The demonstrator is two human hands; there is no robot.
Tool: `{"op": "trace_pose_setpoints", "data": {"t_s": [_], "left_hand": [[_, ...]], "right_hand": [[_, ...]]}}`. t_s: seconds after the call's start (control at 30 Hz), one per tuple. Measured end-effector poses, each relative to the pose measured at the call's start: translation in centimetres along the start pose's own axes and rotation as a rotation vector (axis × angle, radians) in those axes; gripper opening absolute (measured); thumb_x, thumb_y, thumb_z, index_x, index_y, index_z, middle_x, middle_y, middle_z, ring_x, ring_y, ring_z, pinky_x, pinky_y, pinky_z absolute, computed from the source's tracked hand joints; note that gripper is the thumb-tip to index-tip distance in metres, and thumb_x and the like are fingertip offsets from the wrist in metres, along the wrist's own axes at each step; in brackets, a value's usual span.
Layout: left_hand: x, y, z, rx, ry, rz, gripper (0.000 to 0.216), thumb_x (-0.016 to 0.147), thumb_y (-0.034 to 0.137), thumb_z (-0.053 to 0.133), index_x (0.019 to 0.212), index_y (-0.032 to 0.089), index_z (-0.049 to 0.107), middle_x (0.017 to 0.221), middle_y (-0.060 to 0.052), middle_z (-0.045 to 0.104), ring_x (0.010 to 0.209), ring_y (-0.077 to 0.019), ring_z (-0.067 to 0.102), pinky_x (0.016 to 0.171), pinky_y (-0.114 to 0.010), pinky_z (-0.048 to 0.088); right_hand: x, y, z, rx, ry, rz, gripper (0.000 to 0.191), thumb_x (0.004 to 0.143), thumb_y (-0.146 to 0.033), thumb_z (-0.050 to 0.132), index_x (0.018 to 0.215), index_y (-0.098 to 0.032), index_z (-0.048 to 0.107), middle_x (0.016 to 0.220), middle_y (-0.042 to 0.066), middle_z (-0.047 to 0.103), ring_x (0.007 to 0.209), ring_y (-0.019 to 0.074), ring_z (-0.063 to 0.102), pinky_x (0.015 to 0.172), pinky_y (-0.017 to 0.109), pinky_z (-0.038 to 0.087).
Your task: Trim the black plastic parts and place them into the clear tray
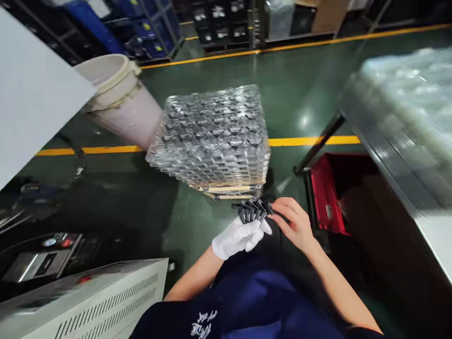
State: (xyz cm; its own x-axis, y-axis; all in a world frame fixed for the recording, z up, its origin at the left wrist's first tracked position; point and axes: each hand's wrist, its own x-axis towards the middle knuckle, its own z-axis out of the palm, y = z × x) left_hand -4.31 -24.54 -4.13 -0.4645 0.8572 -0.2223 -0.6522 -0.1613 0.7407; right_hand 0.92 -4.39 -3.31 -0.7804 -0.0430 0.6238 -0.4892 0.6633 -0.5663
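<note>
My left hand (237, 238), in a white glove, is closed around a fanned bunch of small black plastic parts (253, 209) held over my lap. My bare right hand (294, 222) is beside it, fingers curled and pinching at the right edge of the bunch. Just beyond my hands stands a tall stack of clear plastic trays (213, 136) whose cells hold the same small black parts, resting on a wooden base.
A white bucket (115, 94) stands at the back left on the green floor with yellow lines. A red bin (326, 195) sits to the right under a metal table (399, 160). A grey vented machine (88, 296) is at lower left.
</note>
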Motion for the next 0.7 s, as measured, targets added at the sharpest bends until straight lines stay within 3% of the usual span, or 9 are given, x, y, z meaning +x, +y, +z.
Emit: {"op": "trace_pose_setpoints", "data": {"t_s": [0.13,0.27,0.33,0.4,0.5,0.6,0.7], "left_hand": [[-2.9,3.9,-5.3,-0.078,0.215,0.140,0.049,0.079,0.064,0.080,0.089,0.016,0.077,0.052,0.001,0.055,0.043,-0.0088,0.043,0.045,-0.025,0.031],[-3.6,6.4,-9.8,-0.201,0.628,0.343,0.047,0.072,0.058,0.088,0.085,0.015,0.073,0.073,-0.003,0.068,0.056,-0.0086,0.051,0.051,-0.022,0.040],[-3.4,7.2,-11.9,-0.233,0.727,0.422,0.047,0.068,0.055,0.092,0.078,0.014,0.071,0.071,-0.003,0.066,0.056,-0.0081,0.051,0.052,-0.021,0.041],[-3.3,8.0,-13.7,-0.254,0.752,0.476,0.049,0.064,0.054,0.094,0.079,0.013,0.073,0.069,-0.002,0.063,0.056,-0.0081,0.051,0.052,-0.021,0.041],[-3.9,8.7,-15.7,-0.242,0.761,0.547,0.049,0.069,0.054,0.091,0.091,0.012,0.077,0.068,-0.001,0.061,0.055,-0.0070,0.048,0.051,-0.021,0.040],[-4.7,8.6,-16.7,-0.223,0.768,0.552,0.040,0.076,0.050,0.087,0.091,0.014,0.078,0.068,-0.001,0.060,0.055,-0.0080,0.047,0.050,-0.022,0.038],[-5.1,8.0,-16.7,-0.203,0.749,0.506,0.033,0.081,0.049,0.083,0.090,0.017,0.079,0.068,-0.002,0.060,0.054,-0.0096,0.046,0.051,-0.025,0.037]], "right_hand": [[7.9,0.2,6.9,-0.007,-0.124,-0.197,0.014,0.098,-0.019,0.063,0.103,-0.024,0.075,0.092,0.008,0.075,0.086,0.0215,0.072,0.078,0.036,0.063],[13.8,1.6,13.3,-0.138,-0.241,-0.221,0.021,0.103,-0.028,0.057,0.096,-0.021,0.076,0.092,0.009,0.076,0.087,0.0208,0.072,0.082,0.034,0.061],[15.9,2.7,15.7,-0.176,-0.305,-0.227,0.025,0.105,-0.030,0.054,0.097,-0.021,0.076,0.095,0.009,0.076,0.090,0.0207,0.072,0.085,0.034,0.061],[18.0,4.3,16.9,-0.207,-0.348,-0.234,0.023,0.104,-0.030,0.055,0.100,-0.021,0.076,0.099,0.010,0.075,0.094,0.0212,0.070,0.087,0.035,0.059],[22.4,7.6,16.6,-0.373,-0.403,-0.279,0.023,0.104,-0.028,0.054,0.103,-0.023,0.076,0.097,0.010,0.072,0.092,0.0232,0.065,0.084,0.038,0.055],[28.0,11.0,15.9,-0.593,-0.668,-0.494,0.030,0.106,-0.021,0.046,0.106,-0.020,0.075,0.086,0.010,0.069,0.083,0.0229,0.058,0.078,0.039,0.048],[32.5,13.0,17.0,-0.619,-0.922,-0.677,0.023,0.102,-0.017,0.054,0.094,-0.018,0.075,0.080,0.008,0.069,0.080,0.0204,0.055,0.078,0.037,0.044]]}}
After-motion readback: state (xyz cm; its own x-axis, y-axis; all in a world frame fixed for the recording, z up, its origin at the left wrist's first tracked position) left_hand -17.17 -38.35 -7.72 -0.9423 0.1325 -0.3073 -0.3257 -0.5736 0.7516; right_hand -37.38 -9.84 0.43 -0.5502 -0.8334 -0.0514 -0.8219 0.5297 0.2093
